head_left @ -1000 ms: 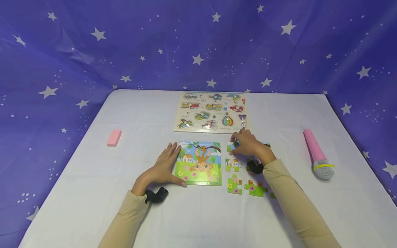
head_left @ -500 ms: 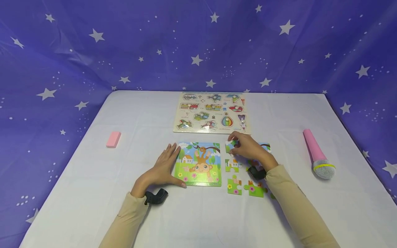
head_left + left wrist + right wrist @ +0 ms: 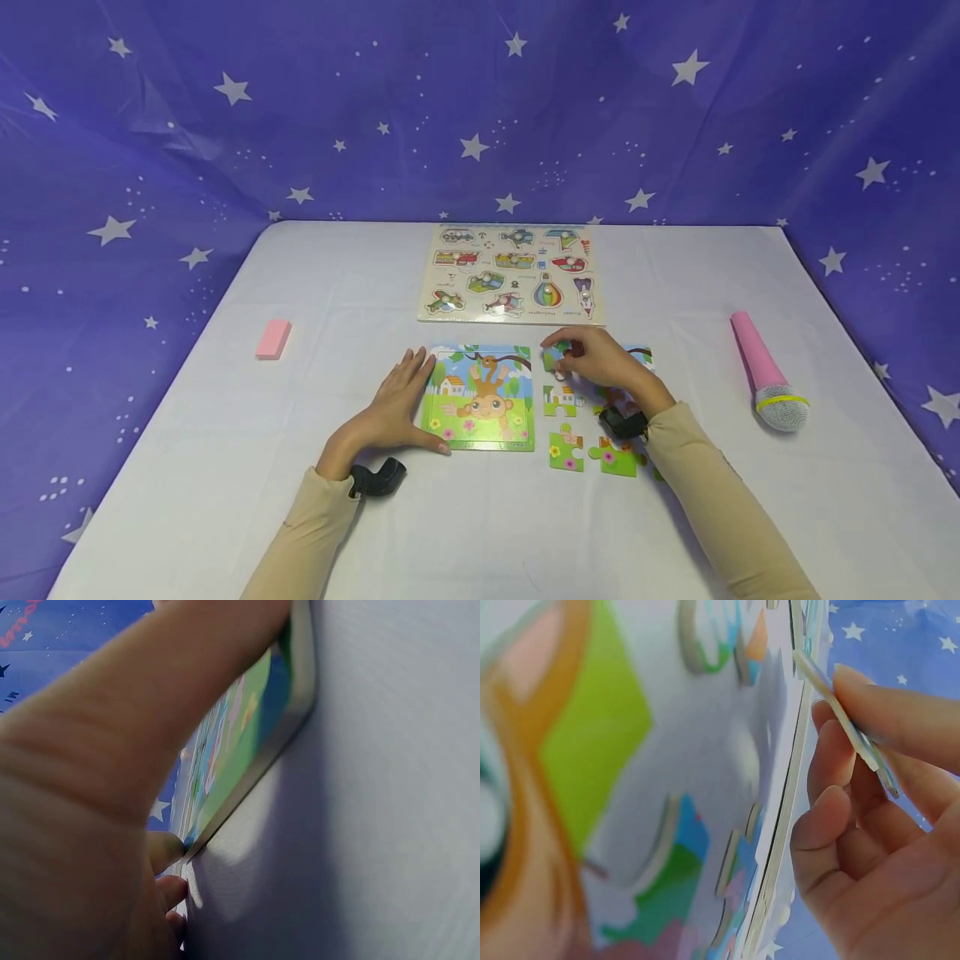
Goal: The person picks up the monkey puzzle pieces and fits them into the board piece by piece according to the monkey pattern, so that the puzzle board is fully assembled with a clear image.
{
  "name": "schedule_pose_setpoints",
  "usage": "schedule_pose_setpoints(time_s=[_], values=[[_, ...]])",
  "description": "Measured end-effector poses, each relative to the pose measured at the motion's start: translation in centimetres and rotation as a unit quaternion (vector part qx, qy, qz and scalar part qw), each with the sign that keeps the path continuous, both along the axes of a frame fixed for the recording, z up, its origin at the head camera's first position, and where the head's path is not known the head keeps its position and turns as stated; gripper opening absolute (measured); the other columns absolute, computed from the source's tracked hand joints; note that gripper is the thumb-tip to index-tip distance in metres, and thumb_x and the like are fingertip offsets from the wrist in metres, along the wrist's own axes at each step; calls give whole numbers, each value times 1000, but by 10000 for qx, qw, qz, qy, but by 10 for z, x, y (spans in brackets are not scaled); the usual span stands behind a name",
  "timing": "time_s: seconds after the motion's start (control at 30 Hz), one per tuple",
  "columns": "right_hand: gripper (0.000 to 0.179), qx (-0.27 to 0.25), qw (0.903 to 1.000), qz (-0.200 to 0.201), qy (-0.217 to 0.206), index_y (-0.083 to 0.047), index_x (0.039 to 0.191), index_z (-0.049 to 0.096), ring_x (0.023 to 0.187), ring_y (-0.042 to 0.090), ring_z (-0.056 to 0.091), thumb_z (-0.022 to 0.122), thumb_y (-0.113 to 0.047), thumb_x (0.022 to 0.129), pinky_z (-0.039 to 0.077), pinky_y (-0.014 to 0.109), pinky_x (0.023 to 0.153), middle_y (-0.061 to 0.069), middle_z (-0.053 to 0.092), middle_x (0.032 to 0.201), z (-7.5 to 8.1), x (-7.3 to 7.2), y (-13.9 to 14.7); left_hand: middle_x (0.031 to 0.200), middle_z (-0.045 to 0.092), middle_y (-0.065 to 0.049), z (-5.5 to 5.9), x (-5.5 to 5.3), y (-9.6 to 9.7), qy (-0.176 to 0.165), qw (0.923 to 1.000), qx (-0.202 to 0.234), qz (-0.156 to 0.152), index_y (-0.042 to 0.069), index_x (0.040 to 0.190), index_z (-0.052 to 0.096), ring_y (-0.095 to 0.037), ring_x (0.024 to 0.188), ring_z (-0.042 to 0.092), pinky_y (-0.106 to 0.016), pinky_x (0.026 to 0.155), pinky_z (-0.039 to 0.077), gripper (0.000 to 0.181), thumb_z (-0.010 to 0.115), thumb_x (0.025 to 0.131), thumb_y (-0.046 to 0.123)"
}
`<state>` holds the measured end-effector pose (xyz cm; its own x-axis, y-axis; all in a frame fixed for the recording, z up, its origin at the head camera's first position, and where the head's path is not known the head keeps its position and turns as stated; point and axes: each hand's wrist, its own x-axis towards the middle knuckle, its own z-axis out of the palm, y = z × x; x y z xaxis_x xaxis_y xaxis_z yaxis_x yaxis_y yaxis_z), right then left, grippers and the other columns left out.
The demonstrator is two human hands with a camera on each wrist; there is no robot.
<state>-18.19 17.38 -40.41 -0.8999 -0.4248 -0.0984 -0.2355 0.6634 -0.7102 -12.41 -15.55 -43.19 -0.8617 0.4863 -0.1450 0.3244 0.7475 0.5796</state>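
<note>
My left hand (image 3: 390, 408) rests at the left side of a square monkey jigsaw board (image 3: 486, 429), thumb along its near edge and fingers spread by its far left corner. In the left wrist view the board's green border (image 3: 238, 761) shows between thumb and fingers. To the right of the board, my right hand (image 3: 603, 360) pinches a jigsaw piece (image 3: 551, 357) with green and blue on it. The right wrist view shows this piece (image 3: 840, 712) edge-on between thumb and fingers, tilted and off the table. My right hand partly covers other loose pieces.
Several loose jigsaw pieces lie near the right hand, including a house piece (image 3: 558, 402) and flower pieces (image 3: 566, 450). Behind stands a flat knob puzzle board (image 3: 517, 275) with vehicles. A pink block (image 3: 273, 339) lies far left, a pink toy microphone (image 3: 765, 367) far right.
My right hand has shifted slightly left, and the pinched jigsaw piece has moved left with it. The left hand and the monkey board stay in place.
</note>
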Motion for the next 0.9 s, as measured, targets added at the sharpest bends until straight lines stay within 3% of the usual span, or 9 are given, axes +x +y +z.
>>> schedule_pose_setpoints(time_s=[0.2,0.3,0.6,0.77,0.9], values=[[31,-283,9996,39,-68,-14,111,64,63,14,47,67,-11,80,40,25,56,8,62,93,2,2,-5,154,-5,-13,-1,0,0,-43,10000,-10,10,8,146,5,-30,141,-11,-51,114,-1,131,79,51,57],[30,-500,9986,81,-154,-13,110,63,61,15,48,67,-11,81,41,25,55,8,63,93,2,1,-15,154,-5,-12,-1,1,0,-38,10000,-70,17,8,147,5,-30,141,-11,-51,114,-1,131,79,51,57],[32,-839,9937,381,-633,-10,112,61,67,23,64,65,-7,81,47,26,56,8,67,92,8,-5,-71,154,-5,-13,3,1,1,-75,10000,10,5,7,146,6,-31,141,-10,-51,114,-1,129,80,52,55],[34,-720,9950,256,-642,-14,114,60,62,21,59,67,-12,81,47,26,52,5,65,88,9,-9,-102,154,-3,-14,3,0,2,-26,10000,-24,-29,7,146,6,-32,141,-9,-53,114,0,128,79,53,56],[36,-632,9963,183,-560,-16,113,61,68,19,57,70,-14,78,47,25,56,4,63,98,8,-10,-122,154,-3,-14,3,0,1,5,10000,-28,-33,6,146,7,-33,141,-8,-53,113,1,128,79,54,56]])
